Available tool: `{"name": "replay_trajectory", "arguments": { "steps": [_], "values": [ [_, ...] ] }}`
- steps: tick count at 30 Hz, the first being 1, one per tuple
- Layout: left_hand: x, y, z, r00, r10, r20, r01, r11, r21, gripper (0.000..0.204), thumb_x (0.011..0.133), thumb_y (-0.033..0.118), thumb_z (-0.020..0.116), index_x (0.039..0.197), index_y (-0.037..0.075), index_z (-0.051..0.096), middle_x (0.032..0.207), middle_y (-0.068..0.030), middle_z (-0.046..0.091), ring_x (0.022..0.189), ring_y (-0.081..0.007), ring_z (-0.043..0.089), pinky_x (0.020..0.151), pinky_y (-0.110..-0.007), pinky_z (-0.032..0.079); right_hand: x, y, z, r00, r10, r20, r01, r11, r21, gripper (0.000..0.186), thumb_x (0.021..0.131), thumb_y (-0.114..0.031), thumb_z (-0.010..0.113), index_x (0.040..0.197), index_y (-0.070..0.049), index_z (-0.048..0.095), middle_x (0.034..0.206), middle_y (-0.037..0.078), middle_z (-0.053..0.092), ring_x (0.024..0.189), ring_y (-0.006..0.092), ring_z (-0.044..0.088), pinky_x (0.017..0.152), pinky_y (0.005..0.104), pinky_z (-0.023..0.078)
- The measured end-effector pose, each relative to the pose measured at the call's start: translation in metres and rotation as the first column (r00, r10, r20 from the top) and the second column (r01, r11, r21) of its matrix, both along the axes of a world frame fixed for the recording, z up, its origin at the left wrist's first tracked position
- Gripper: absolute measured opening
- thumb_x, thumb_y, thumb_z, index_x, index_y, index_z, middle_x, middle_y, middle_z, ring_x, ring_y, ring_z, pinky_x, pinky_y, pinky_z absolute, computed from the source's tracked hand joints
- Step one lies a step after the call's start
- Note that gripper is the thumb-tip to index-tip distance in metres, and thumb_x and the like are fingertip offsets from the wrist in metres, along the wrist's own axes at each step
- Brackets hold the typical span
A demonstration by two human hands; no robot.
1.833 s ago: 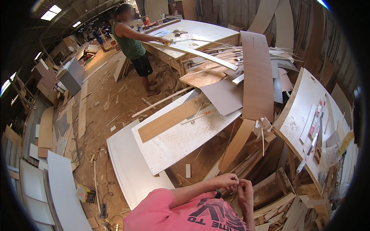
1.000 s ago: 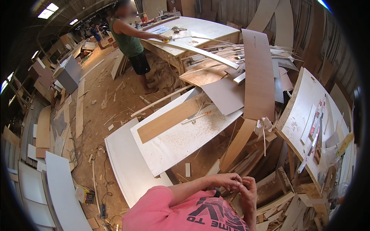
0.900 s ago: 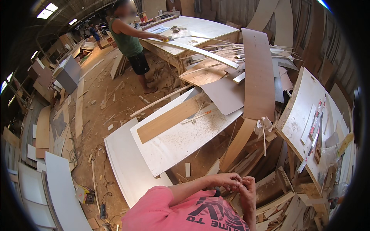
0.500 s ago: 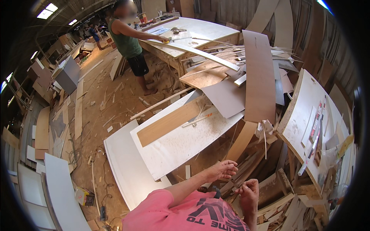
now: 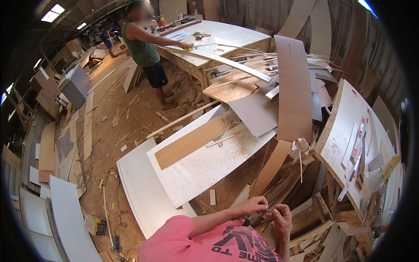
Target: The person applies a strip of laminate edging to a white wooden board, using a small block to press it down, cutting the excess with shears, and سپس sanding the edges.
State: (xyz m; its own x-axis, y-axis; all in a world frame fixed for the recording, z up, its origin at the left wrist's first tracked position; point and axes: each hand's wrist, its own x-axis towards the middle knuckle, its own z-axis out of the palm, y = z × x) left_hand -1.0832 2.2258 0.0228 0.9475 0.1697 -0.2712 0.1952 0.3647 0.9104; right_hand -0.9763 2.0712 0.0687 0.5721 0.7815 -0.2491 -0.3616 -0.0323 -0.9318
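Observation:
My left hand [image 5: 255, 205] is in front of my chest with its fingers curled into a pinch. Right beside it, my right hand [image 5: 280, 216] is closed too, thumb against the fingers. The fingertips of both hands nearly meet, and whatever is between them, if anything, is too small to make out. Below them is my pink shirt [image 5: 205, 242] with dark print. Just beyond the hands, a narrow brown wood strip [image 5: 271, 168] slants down over a heap of offcuts [image 5: 283, 192].
Ahead, white panels [image 5: 192, 179] carry a brown board [image 5: 192, 142]. A long brown sheet [image 5: 294, 87] lies over scrap strips. To the right stands a white-topped bench [image 5: 345, 131] with a level [image 5: 360, 139]. A person [image 5: 146, 48] measures at a far table [image 5: 244, 32] with a tape measure [image 5: 188, 47].
My left hand has come down toward my chest and closed into a pinch beside my right hand. The right hand has barely moved. The co-worker remains at the far table.

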Motion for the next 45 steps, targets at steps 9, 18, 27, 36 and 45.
{"name": "replay_trajectory", "arguments": {
  "steps": [9,18,27,36,45],
  "values": [
    [0.003,-0.005,0.005,0.996,-0.009,0.093,-0.006,0.988,0.155,0.024,0.089,0.022,0.059,0.101,0.002,0.055,0.092,-0.0038,0.059,0.087,-0.0115,0.054,0.077,-0.025,0.043,-0.002,-0.001,-0.006,1.0,-0.025,0.0,0.025,0.999,0.032,0.016,0.09,-0.003,0.053,0.106,-0.002,0.053,0.095,0.008,0.061,0.086,0.017,0.063,0.079,0.032,0.054],
    [-0.003,-0.006,0.01,0.99,0.139,0.023,-0.139,0.933,0.332,0.024,0.089,0.024,0.057,0.095,0.001,0.058,0.083,-0.0048,0.06,0.078,-0.0122,0.054,0.068,-0.027,0.044,-0.011,-0.008,-0.008,0.974,0.143,0.176,-0.142,0.99,-0.022,0.045,0.091,-0.002,0.051,0.134,-0.002,0.041,0.121,0.013,0.056,0.112,0.019,0.053,0.096,0.0318,0.041],
    [-0.002,-0.006,0.007,0.988,0.137,-0.078,-0.081,0.865,0.495,0.023,0.086,0.023,0.055,0.093,0.001,0.056,0.082,-0.0109,0.06,0.079,-0.0179,0.056,0.07,-0.031,0.044,-0.016,-0.011,-0.002,0.913,0.274,0.301,-0.242,0.96,-0.141,0.058,0.087,0.0,0.053,0.141,-0.005,0.034,0.131,0.015,0.05,0.119,0.0183,0.048,0.096,0.0295,0.042],
    [-0.003,-0.011,0.012,0.988,0.151,-0.031,-0.122,0.889,0.442,0.019,0.087,0.019,0.051,0.092,0.001,0.052,0.08,-0.0069,0.053,0.075,-0.0149,0.05,0.068,-0.029,0.042,-0.017,-0.011,0.003,0.953,0.12,0.277,-0.104,0.992,-0.07,0.065,0.086,-0.002,0.052,0.145,-0.009,0.026,0.143,0.013,0.036,0.119,0.0205,0.046,0.099,0.0341,0.038],
    [-0.006,-0.02,0.01,0.988,0.149,0.035,-0.152,0.924,0.352,0.026,0.093,0.027,0.053,0.098,0.001,0.054,0.086,-0.0033,0.055,0.079,-0.0105,0.049,0.069,-0.025,0.041,-0.018,-0.018,-0.008,0.922,0.225,0.316,-0.218,0.974,-0.059,0.062,0.086,-0.001,0.052,0.143,-0.006,0.028,0.136,0.017,0.045,0.121,0.0219,0.048,0.098,0.0337,0.041]
  ]
}}
